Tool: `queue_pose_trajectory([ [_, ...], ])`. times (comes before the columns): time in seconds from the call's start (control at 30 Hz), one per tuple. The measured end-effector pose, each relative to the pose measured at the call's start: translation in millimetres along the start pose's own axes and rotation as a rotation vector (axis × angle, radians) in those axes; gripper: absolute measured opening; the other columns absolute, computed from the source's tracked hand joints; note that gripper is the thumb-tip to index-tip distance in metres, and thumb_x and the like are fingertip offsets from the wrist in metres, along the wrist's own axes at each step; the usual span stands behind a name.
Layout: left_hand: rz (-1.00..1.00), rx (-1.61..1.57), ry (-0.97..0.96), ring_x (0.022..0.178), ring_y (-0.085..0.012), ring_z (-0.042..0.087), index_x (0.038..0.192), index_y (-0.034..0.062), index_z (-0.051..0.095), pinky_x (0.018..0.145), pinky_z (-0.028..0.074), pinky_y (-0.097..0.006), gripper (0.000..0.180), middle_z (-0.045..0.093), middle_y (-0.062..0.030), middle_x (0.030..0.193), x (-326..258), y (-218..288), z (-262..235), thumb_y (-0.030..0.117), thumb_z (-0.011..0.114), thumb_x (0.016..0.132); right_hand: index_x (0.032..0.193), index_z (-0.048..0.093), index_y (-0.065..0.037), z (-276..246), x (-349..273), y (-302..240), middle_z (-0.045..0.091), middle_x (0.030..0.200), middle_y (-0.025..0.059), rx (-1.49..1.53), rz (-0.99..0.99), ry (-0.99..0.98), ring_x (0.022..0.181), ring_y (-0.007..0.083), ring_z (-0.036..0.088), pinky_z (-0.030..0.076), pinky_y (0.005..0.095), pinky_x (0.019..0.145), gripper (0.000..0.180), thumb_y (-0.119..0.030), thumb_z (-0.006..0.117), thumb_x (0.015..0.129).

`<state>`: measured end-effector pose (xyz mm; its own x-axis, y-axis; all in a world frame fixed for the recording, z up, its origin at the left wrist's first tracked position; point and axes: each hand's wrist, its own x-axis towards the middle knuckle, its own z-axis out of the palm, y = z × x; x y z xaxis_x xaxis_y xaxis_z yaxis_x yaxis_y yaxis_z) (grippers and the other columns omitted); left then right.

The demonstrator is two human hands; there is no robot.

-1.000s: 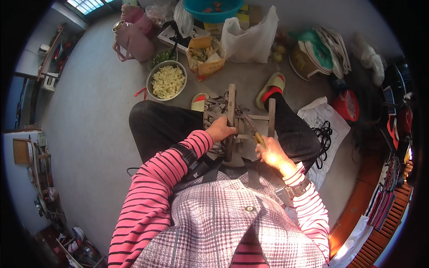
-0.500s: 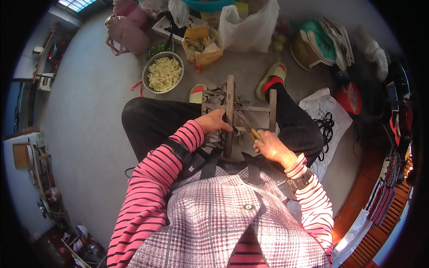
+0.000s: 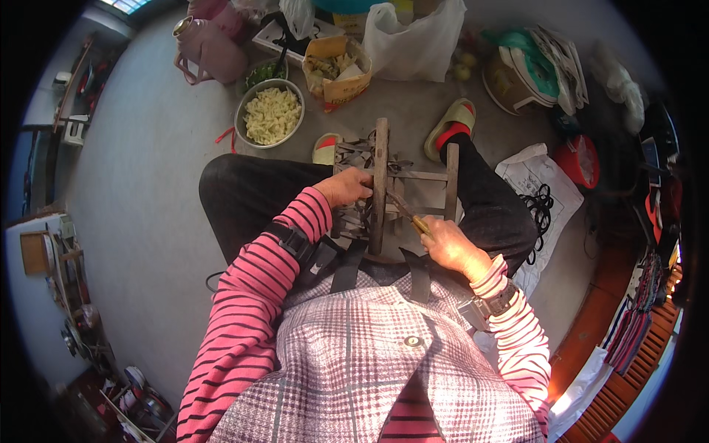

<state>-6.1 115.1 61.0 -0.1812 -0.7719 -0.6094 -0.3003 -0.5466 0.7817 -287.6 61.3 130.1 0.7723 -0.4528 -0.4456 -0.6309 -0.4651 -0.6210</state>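
Observation:
A small wooden frame like a folding stool (image 3: 380, 148) stands between my knees, dark strips (image 3: 358, 159) wound on its left part. My left hand (image 3: 347, 187) is at the left side of the upright middle bar, fingers curled in among the strips. What those fingers pinch is hidden. In my right hand (image 3: 452, 245), closed around its yellow handle, is a slim metal tool (image 3: 403, 207). Its tip points up and left, by the right side of the middle bar; whether it touches the wood I cannot tell.
Ahead on the floor stand a bowl of pale chopped food (image 3: 273, 116), a pink jug (image 3: 210, 52), an open paper bag (image 3: 338, 74) and a white plastic bag (image 3: 413, 44). To the right are a bucket (image 3: 509, 81), a red container (image 3: 576, 162) and a white sack (image 3: 528, 173) with black cord.
My left hand has drawn slightly up and left along the bar, its thumb no longer reaching across it. The tool's tip has shifted a little; the right hand stays almost in place.

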Motion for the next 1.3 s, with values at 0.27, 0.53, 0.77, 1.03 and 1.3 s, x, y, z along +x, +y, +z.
queue_pose_trajectory([
  [0.27, -0.026, -0.130, 0.182, 0.072, -0.0121, 0.056, 0.104, 0.0003, 0.067, 0.060, 0.048, -0.028, 0.020, 0.062, -0.0026, 0.081, -1, 9, 1, 0.017, 0.061, 0.094, 0.099, 0.054, -0.001, -4, -9, -21, 0.065, 0.088, 0.0232, -0.283, -0.027, 0.087, 0.084, 0.0430, 0.064, 0.048, 0.0529, 0.070, 0.015, -0.011, 0.057, 0.087],
  [0.53, 0.010, -0.118, 0.153, 0.066, -0.0095, 0.052, 0.100, 0.0008, 0.069, 0.056, 0.045, -0.026, 0.022, 0.057, 0.0008, 0.074, 0, 10, 2, 0.021, 0.061, 0.096, 0.093, 0.055, -0.001, 2, -7, -19, 0.066, 0.077, 0.0210, -0.376, 0.010, 0.072, 0.076, 0.0395, 0.068, 0.054, 0.0484, 0.068, 0.014, -0.009, 0.060, 0.083],
  [0.77, -0.026, -0.180, 0.157, 0.064, -0.0094, 0.053, 0.098, 0.0010, 0.070, 0.055, 0.045, -0.026, 0.019, 0.059, 0.0004, 0.074, 4, 5, 2, 0.018, 0.062, 0.096, 0.095, 0.054, 0.000, -1, -3, -27, 0.066, 0.076, 0.0233, -0.381, 0.029, -0.011, 0.076, 0.0399, 0.068, 0.054, 0.0492, 0.066, 0.016, -0.008, 0.061, 0.082],
  [1.03, -0.049, -0.163, 0.166, 0.064, -0.0104, 0.055, 0.100, 0.0003, 0.071, 0.054, 0.046, -0.027, 0.019, 0.061, -0.0010, 0.074, 5, 8, 1, 0.016, 0.061, 0.096, 0.099, 0.047, 0.003, 4, -3, -23, 0.065, 0.081, 0.0278, -0.188, 0.032, -0.039, 0.081, 0.0454, 0.066, 0.052, 0.0533, 0.070, 0.018, -0.010, 0.058, 0.091],
  [1.3, -0.045, -0.239, 0.199, 0.058, -0.0122, 0.049, 0.095, -0.0063, 0.070, 0.052, 0.039, -0.031, 0.023, 0.058, -0.0046, 0.068, 7, 6, 2, 0.016, 0.067, 0.090, 0.101, 0.043, 0.002, 8, -3, -15, 0.064, 0.086, 0.0301, -0.051, -0.015, -0.017, 0.088, 0.0494, 0.061, 0.048, 0.0562, 0.075, 0.022, -0.011, 0.059, 0.092],
])
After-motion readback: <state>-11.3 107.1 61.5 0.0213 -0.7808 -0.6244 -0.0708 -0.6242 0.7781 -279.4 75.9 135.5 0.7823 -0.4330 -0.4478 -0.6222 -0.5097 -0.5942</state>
